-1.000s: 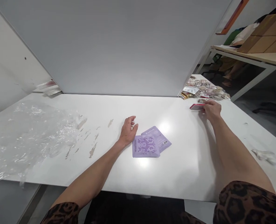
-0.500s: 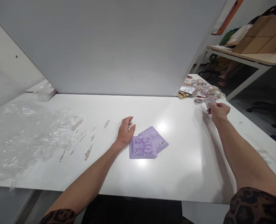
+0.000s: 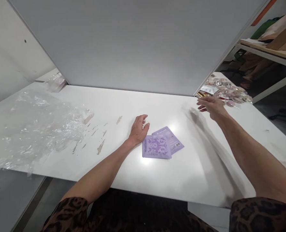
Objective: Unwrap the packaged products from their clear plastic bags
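On table (image 3: pixel 123 106): left hand (image 3: pixel 138 130) rests loosely curled beside purple sachets (image 3: pixel 160 145); right hand (image 3: pixel 212 105), blurred, fingers spread, empty, near packet pile (image 3: pixel 226 90).

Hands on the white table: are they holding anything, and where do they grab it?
Nothing is held. The left hand rests on the table beside the purple packets. The right hand hangs open, blurred, near the packet pile.

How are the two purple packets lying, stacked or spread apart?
Overlapping: the front purple packet lies flat, partly covering the rear one, beside the resting left hand.
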Motion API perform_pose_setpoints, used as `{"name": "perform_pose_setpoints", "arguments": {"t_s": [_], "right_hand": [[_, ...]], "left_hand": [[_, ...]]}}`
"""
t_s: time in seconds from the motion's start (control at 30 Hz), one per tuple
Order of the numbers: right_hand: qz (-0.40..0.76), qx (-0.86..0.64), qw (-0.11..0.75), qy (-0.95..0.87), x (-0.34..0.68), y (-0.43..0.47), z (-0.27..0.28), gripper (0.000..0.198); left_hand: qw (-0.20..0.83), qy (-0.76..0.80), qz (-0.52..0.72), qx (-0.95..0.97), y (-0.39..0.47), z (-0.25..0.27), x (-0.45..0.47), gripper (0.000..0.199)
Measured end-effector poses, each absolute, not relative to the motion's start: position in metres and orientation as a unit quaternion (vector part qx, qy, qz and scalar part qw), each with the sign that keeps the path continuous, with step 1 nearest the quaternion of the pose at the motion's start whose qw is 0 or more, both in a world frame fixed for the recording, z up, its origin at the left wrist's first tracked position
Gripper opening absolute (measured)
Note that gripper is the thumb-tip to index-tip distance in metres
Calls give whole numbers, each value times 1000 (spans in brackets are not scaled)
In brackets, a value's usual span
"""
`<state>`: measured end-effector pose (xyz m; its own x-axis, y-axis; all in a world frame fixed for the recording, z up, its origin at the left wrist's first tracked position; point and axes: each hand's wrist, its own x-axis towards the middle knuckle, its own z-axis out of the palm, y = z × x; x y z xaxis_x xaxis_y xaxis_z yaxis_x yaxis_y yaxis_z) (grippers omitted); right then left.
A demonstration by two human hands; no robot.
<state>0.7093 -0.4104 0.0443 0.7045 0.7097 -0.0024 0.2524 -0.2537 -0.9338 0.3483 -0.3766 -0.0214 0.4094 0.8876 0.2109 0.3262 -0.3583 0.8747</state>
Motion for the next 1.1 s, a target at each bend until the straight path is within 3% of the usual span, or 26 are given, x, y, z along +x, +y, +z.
{"name": "perform_pose_setpoints", "arguments": {"t_s": [0.07,0.23,0.43,0.63,0.73,0.83,0.97,1.03,1.1], "right_hand": [[262,-762,474,-355,681,-437,35,5],[260,-775,274,-507,612,-490,22,45],[217,-787,176,-550,570,-506,20,82],[362,-780,249,-446,546,-507,30,69],[415,-760,321,-384,547,-507,37,55],[393,-756,409,-328,560,-510,50,48],[338,-701,535,-328,576,-520,78,48],[374,-679,517,-363,571,-525,89,52],[437,-674,437,-404,557,-526,92,56]], "left_hand": [[393,409,358,742,-377,-21,350,37],[394,399,359,746,-375,-21,354,36],[385,391,331,767,-374,-19,357,34],[297,371,271,837,-383,-10,359,23],[256,350,218,874,-387,-5,358,36],[246,314,185,898,-388,-2,357,46],[247,284,170,911,-386,-1,357,44],[265,287,180,903,-383,-2,357,43],[305,296,208,881,-380,-3,357,41]]}}
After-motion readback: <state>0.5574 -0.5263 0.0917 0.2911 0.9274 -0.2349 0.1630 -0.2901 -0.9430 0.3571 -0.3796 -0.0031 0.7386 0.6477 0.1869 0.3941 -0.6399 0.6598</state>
